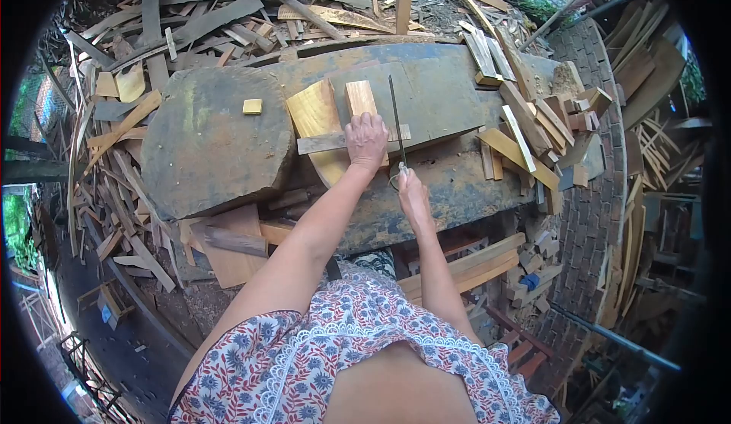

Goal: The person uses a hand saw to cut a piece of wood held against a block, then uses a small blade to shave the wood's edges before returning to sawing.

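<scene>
My left hand (365, 142) is closed over the near part of a pale rectangular wooden block (359, 98), its fingers bent down on it. A thin grey wooden strip (318, 144) runs crosswise under this hand, its right end poking out past the fingers. In my right hand (413, 197) is the handle of a long narrow-bladed tool (395, 119), its dark blade seen edge-on and pointing away from me. The blade overlaps the strip's right end in this view. Left of the block lies a yellowish curved board (314, 110), partly covered by the strip.
A thick wooden slab (217, 146) forms the left of the worktop, with a small yellow wood square (252, 106) on it. Stacked offcuts (533, 135) crowd the right side. Scrap wood (221, 32) is heaped behind; a brick path (582, 218) runs at right.
</scene>
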`<state>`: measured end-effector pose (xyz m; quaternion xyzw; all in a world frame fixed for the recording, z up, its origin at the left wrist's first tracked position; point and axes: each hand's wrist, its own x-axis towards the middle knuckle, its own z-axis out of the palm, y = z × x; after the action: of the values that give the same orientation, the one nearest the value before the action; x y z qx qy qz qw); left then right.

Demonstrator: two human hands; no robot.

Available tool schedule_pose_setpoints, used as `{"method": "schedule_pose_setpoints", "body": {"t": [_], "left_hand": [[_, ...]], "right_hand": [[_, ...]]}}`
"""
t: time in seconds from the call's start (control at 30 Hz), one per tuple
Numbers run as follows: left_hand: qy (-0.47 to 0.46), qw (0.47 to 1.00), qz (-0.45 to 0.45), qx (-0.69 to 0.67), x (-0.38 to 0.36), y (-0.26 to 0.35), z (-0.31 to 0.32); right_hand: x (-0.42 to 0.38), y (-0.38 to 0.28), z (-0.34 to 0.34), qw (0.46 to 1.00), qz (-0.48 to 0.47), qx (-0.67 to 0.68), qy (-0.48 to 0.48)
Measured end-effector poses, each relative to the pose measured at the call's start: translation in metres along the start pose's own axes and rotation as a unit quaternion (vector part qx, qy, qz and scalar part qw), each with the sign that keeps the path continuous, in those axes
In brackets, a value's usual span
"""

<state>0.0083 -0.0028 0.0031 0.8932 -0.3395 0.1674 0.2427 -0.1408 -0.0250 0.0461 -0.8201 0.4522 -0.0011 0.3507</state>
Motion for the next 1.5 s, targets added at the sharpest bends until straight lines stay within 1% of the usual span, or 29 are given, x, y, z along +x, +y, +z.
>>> {"method": "schedule_pose_setpoints", "body": {"t": [0.1, 0.2, 0.33, 0.4, 0.43, 0.5, 0.57, 0.63, 0.73, 0.8, 0.83, 0.9, 1.03, 1.13, 1.2, 1.43, 1.5], "left_hand": [[-0.004, 1.000, -0.002, 0.000, -0.002, -0.001, -0.001], [-0.016, 1.000, -0.008, 0.003, -0.003, 0.001, -0.001], [-0.028, 0.999, -0.009, 0.017, -0.001, 0.001, -0.001], [-0.024, 1.000, -0.004, 0.014, -0.002, 0.002, 0.001], [-0.021, 1.000, -0.002, 0.012, -0.002, 0.000, 0.001], [-0.009, 1.000, 0.002, 0.011, -0.001, -0.001, 0.000], [0.000, 1.000, 0.005, 0.007, -0.001, 0.000, 0.000], [-0.029, 1.000, -0.010, 0.008, -0.001, 0.001, -0.002], [-0.028, 1.000, -0.012, 0.000, -0.002, 0.001, -0.001], [-0.024, 1.000, -0.013, 0.001, -0.003, 0.001, -0.001], [-0.019, 1.000, -0.015, 0.002, -0.002, 0.001, -0.001], [-0.007, 1.000, -0.006, 0.008, -0.001, -0.001, 0.000], [0.001, 1.000, 0.007, 0.019, -0.002, 0.000, 0.002], [0.002, 1.000, 0.005, 0.016, -0.002, 0.000, 0.002], [-0.009, 1.000, -0.001, 0.013, -0.002, 0.000, 0.001], [-0.021, 1.000, -0.014, 0.002, -0.002, 0.000, 0.000], [-0.018, 1.000, -0.013, 0.004, -0.002, 0.000, 0.001]], "right_hand": [[-0.001, 0.000, -0.001, 1.000, 0.004, 0.005, -0.007], [0.024, -0.006, -0.001, 0.999, -0.040, 0.006, 0.001], [0.026, -0.009, -0.002, 1.000, -0.025, 0.008, -0.003], [0.021, -0.003, 0.003, 0.998, -0.060, 0.017, 0.013], [0.016, 0.001, 0.004, 0.998, -0.061, 0.018, 0.013], [0.001, 0.000, -0.003, 1.000, -0.013, -0.001, -0.008], [-0.002, 0.004, -0.003, 1.000, -0.016, 0.002, -0.008], [-0.003, 0.007, -0.002, 1.000, -0.015, 0.007, -0.009], [0.016, 0.001, -0.004, 1.000, -0.023, 0.001, -0.017], [0.031, -0.002, 0.001, 0.997, -0.070, 0.027, 0.008], [0.032, -0.002, 0.003, 0.997, -0.072, 0.029, 0.008], [0.032, -0.007, 0.000, 0.999, -0.035, 0.004, 0.000], [0.008, -0.001, -0.003, 0.999, -0.039, 0.003, -0.001], [-0.010, 0.007, -0.006, 0.999, -0.024, -0.019, -0.014], [-0.014, 0.010, -0.004, 1.000, -0.024, -0.001, -0.007], [0.019, 0.001, -0.003, 0.999, -0.043, -0.002, -0.007], [0.025, -0.004, -0.001, 0.999, -0.052, -0.011, 0.012]]}}
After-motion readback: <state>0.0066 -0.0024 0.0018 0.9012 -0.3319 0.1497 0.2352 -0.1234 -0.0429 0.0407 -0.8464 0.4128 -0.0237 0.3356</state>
